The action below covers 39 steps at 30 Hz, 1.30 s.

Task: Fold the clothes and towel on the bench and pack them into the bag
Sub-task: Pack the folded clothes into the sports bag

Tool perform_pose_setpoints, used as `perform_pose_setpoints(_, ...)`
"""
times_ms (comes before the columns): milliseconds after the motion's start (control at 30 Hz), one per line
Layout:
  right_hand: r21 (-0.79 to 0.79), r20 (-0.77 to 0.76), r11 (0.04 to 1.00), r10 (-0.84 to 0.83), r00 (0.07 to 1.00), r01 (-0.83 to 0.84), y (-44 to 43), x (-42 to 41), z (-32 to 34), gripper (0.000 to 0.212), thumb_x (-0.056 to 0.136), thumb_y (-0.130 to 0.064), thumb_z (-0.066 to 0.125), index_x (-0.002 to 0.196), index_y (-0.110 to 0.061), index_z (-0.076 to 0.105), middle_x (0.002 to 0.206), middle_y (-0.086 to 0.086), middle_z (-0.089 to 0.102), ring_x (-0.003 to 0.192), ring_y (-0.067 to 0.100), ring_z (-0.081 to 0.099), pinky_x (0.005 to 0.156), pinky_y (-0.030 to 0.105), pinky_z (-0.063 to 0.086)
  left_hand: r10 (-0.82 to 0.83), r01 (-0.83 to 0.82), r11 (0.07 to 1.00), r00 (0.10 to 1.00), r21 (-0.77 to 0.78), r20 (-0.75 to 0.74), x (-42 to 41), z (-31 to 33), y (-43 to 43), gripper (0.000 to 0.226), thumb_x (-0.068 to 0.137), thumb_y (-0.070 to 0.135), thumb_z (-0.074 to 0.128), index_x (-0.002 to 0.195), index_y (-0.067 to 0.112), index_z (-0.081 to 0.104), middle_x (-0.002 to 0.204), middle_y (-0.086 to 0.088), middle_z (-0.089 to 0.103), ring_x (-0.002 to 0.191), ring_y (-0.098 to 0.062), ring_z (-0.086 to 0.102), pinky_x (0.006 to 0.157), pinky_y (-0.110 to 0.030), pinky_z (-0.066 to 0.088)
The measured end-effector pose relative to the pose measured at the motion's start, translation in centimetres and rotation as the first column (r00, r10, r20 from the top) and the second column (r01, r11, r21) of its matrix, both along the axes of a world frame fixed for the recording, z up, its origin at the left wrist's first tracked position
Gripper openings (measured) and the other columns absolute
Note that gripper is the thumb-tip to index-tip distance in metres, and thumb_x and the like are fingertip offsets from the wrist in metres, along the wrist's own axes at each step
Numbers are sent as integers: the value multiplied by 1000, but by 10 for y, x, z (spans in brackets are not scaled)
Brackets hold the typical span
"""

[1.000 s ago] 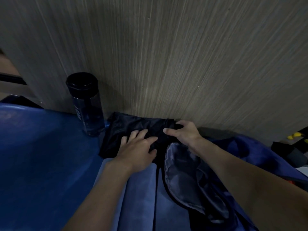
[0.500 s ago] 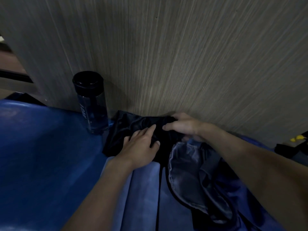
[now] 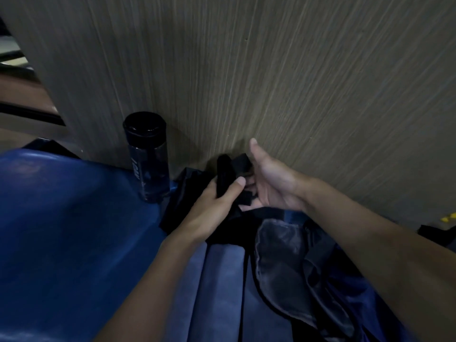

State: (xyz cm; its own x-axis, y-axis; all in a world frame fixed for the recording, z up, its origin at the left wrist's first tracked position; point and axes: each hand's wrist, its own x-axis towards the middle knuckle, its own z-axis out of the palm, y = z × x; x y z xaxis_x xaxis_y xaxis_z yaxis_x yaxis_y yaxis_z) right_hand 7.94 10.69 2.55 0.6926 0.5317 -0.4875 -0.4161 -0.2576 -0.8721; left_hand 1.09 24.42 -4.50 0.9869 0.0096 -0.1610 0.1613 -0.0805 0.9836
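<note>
Your left hand (image 3: pixel 217 206) grips a raised fold of the black garment (image 3: pixel 185 196) at the back edge of the bench (image 3: pixel 61 218), beside the bag (image 3: pixel 283 255). Your right hand (image 3: pixel 271 183), spread wide, props the cloth, likely to finish folding.

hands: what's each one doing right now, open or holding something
Left hand: grips a bunched fold of the black garment.
Right hand: fingers in the same garment, thumb raised; a grip cannot be told.
</note>
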Motion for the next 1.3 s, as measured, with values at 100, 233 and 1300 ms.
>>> perform_pose_setpoints(100,85,-83,996,-28,996,35,10,-5,-2,87,89,-77,18,149,-16,36,148,14,44,132,28,47,84,43,58,102,-101,995,994,-20,49,3,-1,6,35,89,50,67,119,35,62,110,15,68,98,-3,66,78,-18,53)
perform_pose_setpoints(233,58,-86,997,-38,996,44,13,-10,-5,87,92,-73,16,149,-9,32,143,20,48,129,32,50,102,43,46,191,-189,981,977,-40,90,4,-7,14,31,86,22,76,115,25,67,103,5,74,97,-11,70,77,-24,57)
perform_pose_setpoints(1300,217,154,845,-524,838,489,42,-21,-49,29,85,-7,71,112,-8,60,106,15,71,96,27,71,83,44,59,65,-197,942,900,270,431,-11,-13,36,88,96,12,62,152,53,8,152,11,42,135,4,42,116,-30,37)
